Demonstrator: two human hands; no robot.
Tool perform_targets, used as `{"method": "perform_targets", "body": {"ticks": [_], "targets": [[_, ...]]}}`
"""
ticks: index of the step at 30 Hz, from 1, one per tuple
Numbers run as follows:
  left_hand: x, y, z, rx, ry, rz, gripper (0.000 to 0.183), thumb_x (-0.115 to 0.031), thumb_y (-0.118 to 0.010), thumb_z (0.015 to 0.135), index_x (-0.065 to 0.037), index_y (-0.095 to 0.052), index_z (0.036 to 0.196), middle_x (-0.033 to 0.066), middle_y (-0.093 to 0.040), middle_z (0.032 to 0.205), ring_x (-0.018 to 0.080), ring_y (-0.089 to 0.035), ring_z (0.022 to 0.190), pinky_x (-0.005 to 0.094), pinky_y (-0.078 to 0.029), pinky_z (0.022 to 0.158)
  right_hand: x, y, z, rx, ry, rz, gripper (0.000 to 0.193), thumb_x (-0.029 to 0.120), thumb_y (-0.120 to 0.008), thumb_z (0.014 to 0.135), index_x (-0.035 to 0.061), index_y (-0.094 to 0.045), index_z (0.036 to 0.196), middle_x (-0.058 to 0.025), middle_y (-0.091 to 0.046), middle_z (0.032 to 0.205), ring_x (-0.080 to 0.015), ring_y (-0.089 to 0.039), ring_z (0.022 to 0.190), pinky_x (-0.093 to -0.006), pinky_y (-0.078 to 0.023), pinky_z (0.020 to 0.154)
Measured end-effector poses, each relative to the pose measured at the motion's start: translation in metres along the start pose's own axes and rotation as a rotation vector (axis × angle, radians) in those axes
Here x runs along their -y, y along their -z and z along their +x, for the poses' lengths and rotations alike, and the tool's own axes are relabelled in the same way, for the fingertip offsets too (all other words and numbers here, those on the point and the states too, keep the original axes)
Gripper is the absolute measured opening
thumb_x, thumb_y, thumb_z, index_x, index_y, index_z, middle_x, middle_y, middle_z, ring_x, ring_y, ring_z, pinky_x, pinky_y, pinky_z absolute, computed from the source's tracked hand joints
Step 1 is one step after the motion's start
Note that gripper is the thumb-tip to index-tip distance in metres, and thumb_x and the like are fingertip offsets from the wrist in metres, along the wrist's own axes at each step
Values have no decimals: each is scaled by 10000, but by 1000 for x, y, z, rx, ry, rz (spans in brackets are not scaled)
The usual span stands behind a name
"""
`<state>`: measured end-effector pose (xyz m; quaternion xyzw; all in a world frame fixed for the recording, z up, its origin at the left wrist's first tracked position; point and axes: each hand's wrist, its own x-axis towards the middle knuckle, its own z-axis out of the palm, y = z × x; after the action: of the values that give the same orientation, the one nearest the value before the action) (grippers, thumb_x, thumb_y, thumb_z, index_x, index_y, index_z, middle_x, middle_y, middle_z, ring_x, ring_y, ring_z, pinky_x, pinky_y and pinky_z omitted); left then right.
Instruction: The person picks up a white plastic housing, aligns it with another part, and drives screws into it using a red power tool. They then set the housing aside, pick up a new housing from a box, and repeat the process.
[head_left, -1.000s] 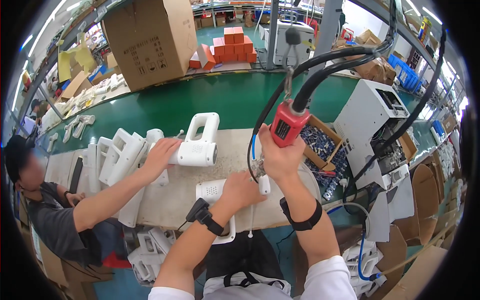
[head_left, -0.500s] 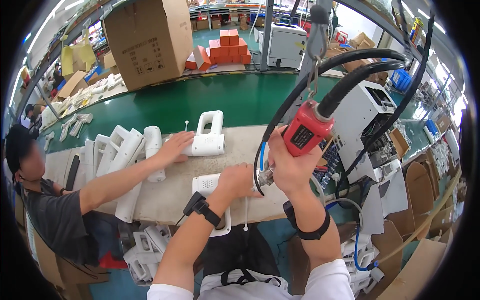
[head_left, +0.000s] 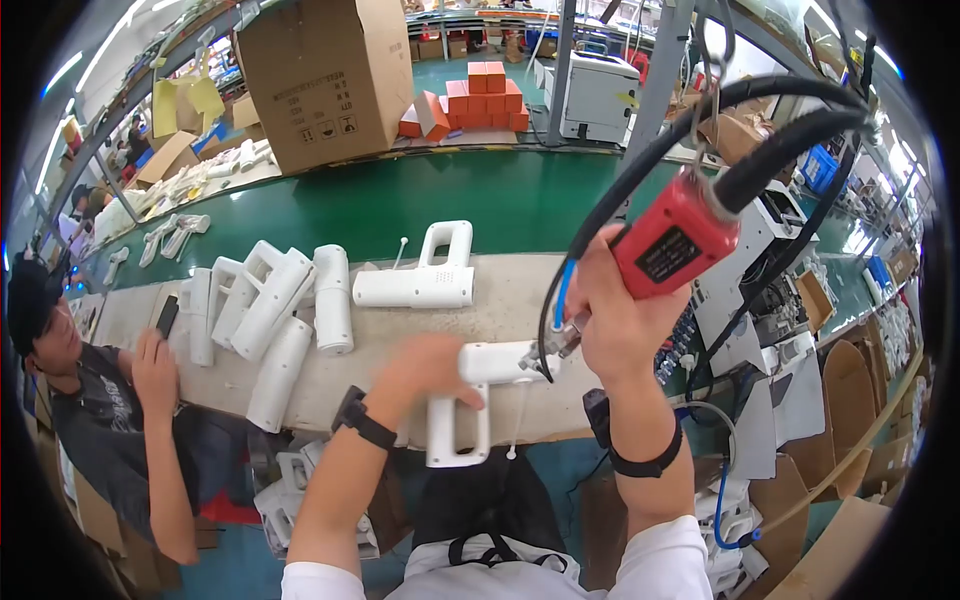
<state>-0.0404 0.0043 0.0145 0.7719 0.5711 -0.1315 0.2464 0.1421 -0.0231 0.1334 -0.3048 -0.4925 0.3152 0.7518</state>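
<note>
My right hand (head_left: 625, 315) grips a red handheld power tool (head_left: 675, 240), which hangs from a metal hook and has a thick black cable. Its metal tip (head_left: 545, 352) is at the right end of a white gun-shaped plastic housing (head_left: 510, 362); whether it touches cannot be made out. The housing lies on the bench, its looped handle toward me. My left hand (head_left: 425, 370), smeared by motion, is at the housing's left end, thumb near the handle. A thin white rod with a round end (head_left: 516, 420) lies beside the handle.
A second white housing (head_left: 415, 287) lies farther back, with several more (head_left: 265, 300) to its left. A co-worker's hand (head_left: 155, 370) is by a black stick (head_left: 168, 315) at far left. A large carton (head_left: 320, 90) stands beyond the green surface (head_left: 400, 195).
My left hand has moved left, away from the tool tip. The co-worker's arm has drawn back from the farther housing to the black stick. The whole view has shifted slightly.
</note>
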Motion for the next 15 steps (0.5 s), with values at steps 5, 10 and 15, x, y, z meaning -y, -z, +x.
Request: {"method": "perform_targets", "body": {"ticks": [5, 10, 15], "targets": [[-27, -17, 6, -262, -136, -101, 804, -584, -810, 473, 1, -618, 990, 164, -658, 937, 324, -639, 919, 420, -504, 802, -23, -23, 9, 68, 19, -60, 116, 67, -661, 853, 5, -581, 795, -6, -533, 563, -67, -484, 422, -214, -350, 393], [-20, -29, 16, -265, -142, -85, 817, -610, -798, 483, -3, -612, 997, 163, -650, 972, 321, -630, 954, 420, -502, 822, -51, -24, 5, 76, -51, -92, 125, 81, -663, 856, 3, -587, 793, -10, -547, 581, -73, -495, 435, -217, -356, 398], [-14, -37, 20, -395, -206, -93, 879, -626, -801, 470, -2, -589, 1051, 156, -644, 993, 331, -624, 963, 413, -501, 841, -71, -24, -1, 88, -94, -88, 140, 96, -661, 863, 14, -588, 775, -1, -550, 585, -71, -490, 446, -216, -356, 411]]}}
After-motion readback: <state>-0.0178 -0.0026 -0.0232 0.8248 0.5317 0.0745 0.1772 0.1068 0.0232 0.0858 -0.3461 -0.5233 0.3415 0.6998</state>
